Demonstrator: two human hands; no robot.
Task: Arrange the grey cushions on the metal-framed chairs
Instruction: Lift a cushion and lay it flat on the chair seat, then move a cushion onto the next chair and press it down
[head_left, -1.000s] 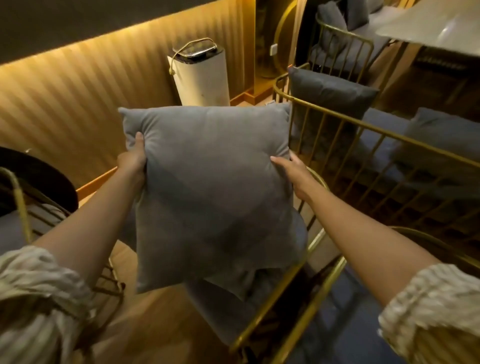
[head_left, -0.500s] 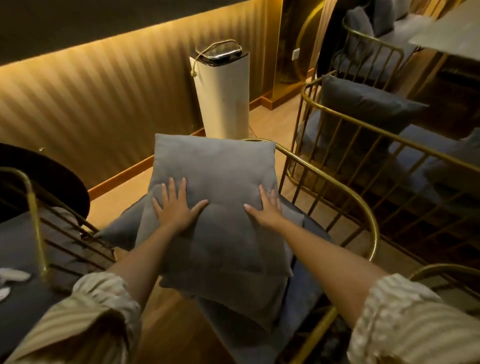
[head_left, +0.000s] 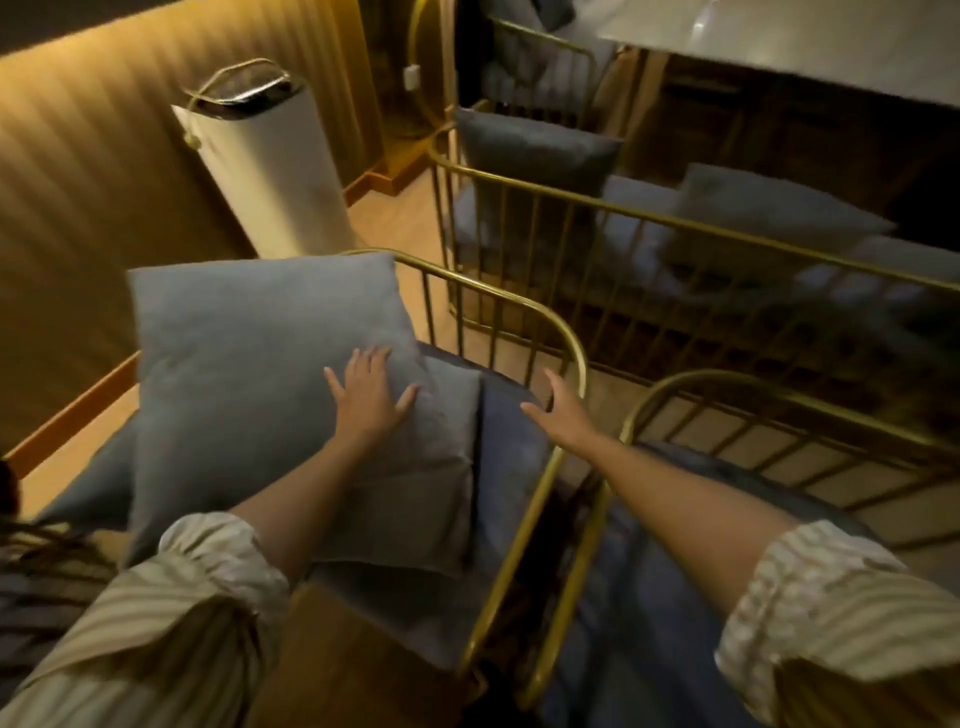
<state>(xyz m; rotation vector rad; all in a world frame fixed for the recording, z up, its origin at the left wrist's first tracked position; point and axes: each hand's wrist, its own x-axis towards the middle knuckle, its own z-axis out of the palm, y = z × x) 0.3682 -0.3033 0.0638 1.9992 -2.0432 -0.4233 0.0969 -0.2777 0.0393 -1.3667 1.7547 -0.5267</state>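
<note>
A narrow strip of wooden floor (head_left: 410, 223) is seen between the near chair (head_left: 563, 332) and the ribbed wall, where a tall white appliance (head_left: 270, 171) stands. Open floor also shows between the near chair's gold rail and the long gold-railed bench (head_left: 675, 223) beyond it. A second chair (head_left: 727, 384) is set just beside the near chair on the right, their frames almost touching.

The near chair's left edge is cut off by the striped sleeve (head_left: 171, 613). The far bench cushions (head_left: 535, 150) are blurred and dim; the table (head_left: 810, 47) at top right is only partly in view.

The large grey cushion (head_left: 244, 364) is leaned on the near chair's seat toward its left side, over a smaller grey cushion (head_left: 415, 493). The left hand (head_left: 369, 400) is laid flat on the large cushion's right edge, fingers spread wide, nothing gripped. The right hand (head_left: 561, 410) is held spread and empty over the dark seat pad (head_left: 509, 415), just inside the curved right rail, apart from both cushions.
</note>
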